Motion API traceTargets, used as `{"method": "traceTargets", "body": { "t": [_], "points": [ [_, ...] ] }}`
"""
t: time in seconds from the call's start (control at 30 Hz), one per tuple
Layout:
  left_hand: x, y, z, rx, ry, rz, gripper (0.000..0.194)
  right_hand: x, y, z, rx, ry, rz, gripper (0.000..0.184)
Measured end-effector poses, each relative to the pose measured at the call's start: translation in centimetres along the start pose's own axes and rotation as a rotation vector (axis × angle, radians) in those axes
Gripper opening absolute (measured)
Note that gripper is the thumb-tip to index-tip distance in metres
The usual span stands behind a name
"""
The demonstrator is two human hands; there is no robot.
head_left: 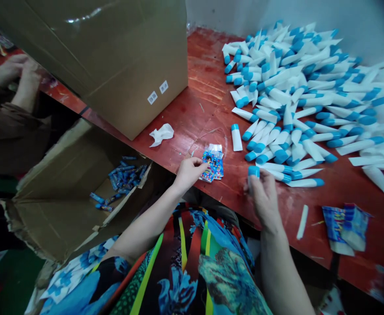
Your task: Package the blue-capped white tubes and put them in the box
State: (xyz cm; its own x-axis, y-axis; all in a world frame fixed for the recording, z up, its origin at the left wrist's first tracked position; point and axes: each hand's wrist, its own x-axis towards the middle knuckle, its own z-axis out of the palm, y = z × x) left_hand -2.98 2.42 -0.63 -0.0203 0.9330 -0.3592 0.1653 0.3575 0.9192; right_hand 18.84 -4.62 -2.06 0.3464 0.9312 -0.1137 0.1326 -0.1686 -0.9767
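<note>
My right hand (262, 197) is shut on a white tube with a blue cap (253, 174), held upright by its lower part just in front of a large heap of similar white tubes with blue caps (297, 96). My left hand (189, 172) pinches the edge of a small stack of colourful printed packets (212, 165) on the red-painted wooden table (192, 87). One loose tube (236, 137) lies just beyond that stack.
An open cardboard box (61, 192) below the table's left edge holds several blue packets. A large closed carton (113, 57) stands on the table, with a crumpled white wrapper (161, 134) beside it. A co-worker's hands (18, 74) work behind the carton. Printed wrappers (345, 227) lie at front right.
</note>
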Motion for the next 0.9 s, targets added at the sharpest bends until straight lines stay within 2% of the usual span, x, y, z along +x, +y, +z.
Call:
{"method": "traceTargets", "body": {
  "t": [0.13,0.23,0.33,0.57,0.77,0.83,0.9],
  "points": [
    [-1.0,1.3,0.2,-0.256,-0.133,-0.139,0.02,0.2,-0.4,4.7,0.182,-0.134,0.084,0.062],
    [-1.5,1.9,0.2,-0.349,-0.209,-0.154,0.024,0.8,-0.7,6.5,0.243,-0.205,0.139,0.06],
    [-1.8,1.6,0.3,-0.345,-0.221,-0.132,0.033,1.3,-1.1,7.0,0.263,-0.178,0.116,0.055],
    [-2.0,0.6,1.8,-0.397,-0.11,-0.169,0.042,1.4,-1.8,7.7,0.191,-0.11,0.037,0.045],
    [-1.7,0.8,1.8,-0.556,-0.206,-0.281,0.039,0.9,-2.3,8.0,0.092,0.005,-0.06,0.037],
    [-1.6,1.0,1.6,-0.599,-0.229,-0.309,0.034,0.9,-2.4,8.0,0.084,-0.013,-0.072,0.036],
    [-1.6,1.2,1.5,-0.619,-0.231,-0.313,0.031,1.0,-2.3,7.9,0.133,-0.053,-0.02,0.039]
  ]
}}
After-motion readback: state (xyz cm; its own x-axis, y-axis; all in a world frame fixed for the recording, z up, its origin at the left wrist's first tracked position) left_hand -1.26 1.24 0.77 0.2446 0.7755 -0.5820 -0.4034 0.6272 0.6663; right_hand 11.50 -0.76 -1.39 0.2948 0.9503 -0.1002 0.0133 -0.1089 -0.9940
